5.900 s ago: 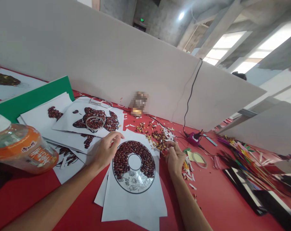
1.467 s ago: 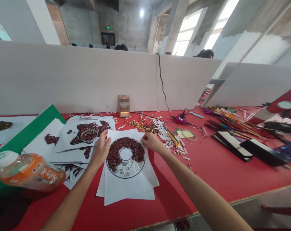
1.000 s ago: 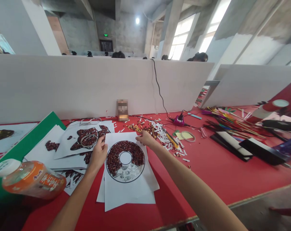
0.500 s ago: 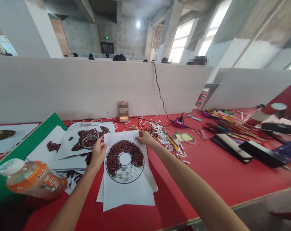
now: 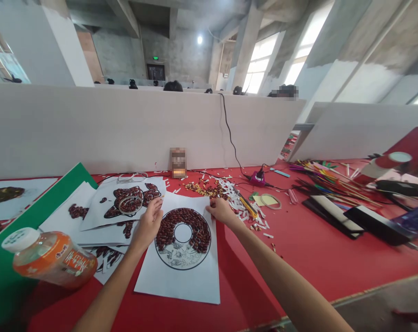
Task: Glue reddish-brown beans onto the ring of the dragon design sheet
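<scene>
A white sheet of paper (image 5: 181, 288) lies on the red table in front of me. On it is a printed ring, its upper part covered with dark red beans (image 5: 177, 216) and its lower part showing bare line drawing. My right hand (image 5: 222, 210) pinches the sheet's upper right corner. Along the upper left edge rests my left hand (image 5: 151, 222), its fingers stretched out and apart. Just left of that hand is a paper with a bean-covered animal shape (image 5: 126, 196), and a roll of clear tape (image 5: 130, 205) lies on it.
An orange-labelled bottle (image 5: 55, 258) stands at the left by a green board (image 5: 67, 184). Scattered beans (image 5: 209, 189), paper scraps and a yellow cutter (image 5: 247, 206) lie beyond my right hand. A purple plug adapter (image 5: 258, 178) sits near the white partition (image 5: 126, 129); coloured sticks are at right.
The bean-covered sheet has come down flat and straightened over the sheet beneath, slightly right and nearer me. My left fingers have loosened from its edge; my right hand has moved slightly right with the corner.
</scene>
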A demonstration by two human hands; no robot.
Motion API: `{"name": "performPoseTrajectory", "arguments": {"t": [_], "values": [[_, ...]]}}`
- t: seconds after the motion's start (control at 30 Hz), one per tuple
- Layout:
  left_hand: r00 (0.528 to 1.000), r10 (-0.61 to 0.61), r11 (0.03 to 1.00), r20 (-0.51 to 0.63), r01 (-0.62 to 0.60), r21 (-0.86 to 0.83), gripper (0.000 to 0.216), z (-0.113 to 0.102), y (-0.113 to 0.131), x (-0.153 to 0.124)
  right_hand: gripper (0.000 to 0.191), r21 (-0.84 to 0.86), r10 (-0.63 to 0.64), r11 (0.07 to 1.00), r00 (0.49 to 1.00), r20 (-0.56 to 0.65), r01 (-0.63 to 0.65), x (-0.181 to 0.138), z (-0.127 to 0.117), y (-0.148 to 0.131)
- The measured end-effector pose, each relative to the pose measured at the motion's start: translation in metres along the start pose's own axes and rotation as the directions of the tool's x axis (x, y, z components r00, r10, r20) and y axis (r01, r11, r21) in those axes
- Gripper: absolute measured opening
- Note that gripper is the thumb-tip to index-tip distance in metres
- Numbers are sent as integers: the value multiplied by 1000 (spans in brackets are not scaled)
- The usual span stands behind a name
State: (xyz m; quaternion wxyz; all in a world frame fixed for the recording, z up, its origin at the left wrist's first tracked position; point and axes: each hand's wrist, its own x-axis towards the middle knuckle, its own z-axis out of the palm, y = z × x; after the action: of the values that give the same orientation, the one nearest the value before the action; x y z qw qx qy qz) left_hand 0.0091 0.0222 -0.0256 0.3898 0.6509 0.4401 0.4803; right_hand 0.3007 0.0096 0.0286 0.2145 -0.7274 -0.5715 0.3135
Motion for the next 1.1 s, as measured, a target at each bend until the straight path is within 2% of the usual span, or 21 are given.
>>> {"name": "performPoseTrajectory", "arguments": {"t": [0.07, 0.17, 0.3, 0.43, 0.6, 0.73, 0.83, 0.93, 1.1], "values": [[1000, 11, 1000, 13, -12, 20, 47, 2, -1, -2, 22, -1, -33, 999, 996, -82, 33, -7, 0, 0], [998, 13, 996, 61, -18, 89, 53, 4, -2, -5, 43, 9, -92, 995, 976, -197, 96, -29, 5, 8], [995, 40, 975, 93, -59, 212, 57, 6, 1, -9, 59, 86, -149, 981, 961, -232, 173, -62, 23, 23], [996, 59, 961, 66, -75, 265, 56, 11, 7, -15, 64, 176, -162, 964, 966, -202, 198, -67, 38, 24], [994, 107, 932, 1, -101, 347, 52, 19, 12, -23, 60, 104, -242, 962, 963, -116, 254, -57, 39, 17], [985, 164, 875, -61, -117, 469, 49, 20, 17, -24, 55, -38, -370, 929, 919, -138, 368, -53, 38, 18], [979, 205, 840, -15, -168, 516, 48, 17, 20, -23, 58, -176, -458, 883, 882, -115, 436, -50, 37, 15], [982, 184, 844, 45, -182, 504, 46, 16, 19, -22, 66, -238, -439, 872, 898, 3, 427, -46, 39, 11], [988, 139, 848, 69, -154, 508, 46, 19, 15, -22, 62, -287, -445, 857, 895, 8, 428, -39, 42, 13]]}}
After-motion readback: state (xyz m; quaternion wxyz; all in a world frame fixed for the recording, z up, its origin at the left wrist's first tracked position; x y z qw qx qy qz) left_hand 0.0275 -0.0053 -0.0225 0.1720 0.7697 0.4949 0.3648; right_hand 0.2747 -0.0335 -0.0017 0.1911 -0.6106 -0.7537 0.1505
